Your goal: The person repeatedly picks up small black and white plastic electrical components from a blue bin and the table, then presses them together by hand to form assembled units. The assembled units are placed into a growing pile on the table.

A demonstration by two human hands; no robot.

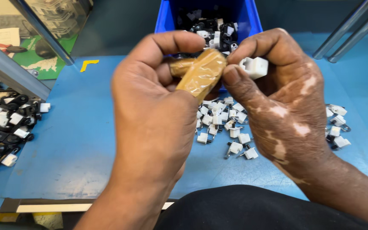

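My left hand [154, 115] and my right hand [284, 98] are raised together over the blue table [73, 136]. Brown tape wraps the fingertips of my left hand [201, 74]. My right hand pinches a small white plastic connector [254, 67] between thumb and forefinger, its open end facing left. My taped left fingertips touch my right thumb beside the connector; whether they hold anything is hidden. Below the hands lies a loose pile of small white connectors with metal pins [224, 125].
A blue bin [165, 17] of black and white parts stands at the back. A heap of assembled black and white parts [5, 127] lies at the left. A few more parts [337, 127] sit at the right. Metal frame bars cross the top corners.
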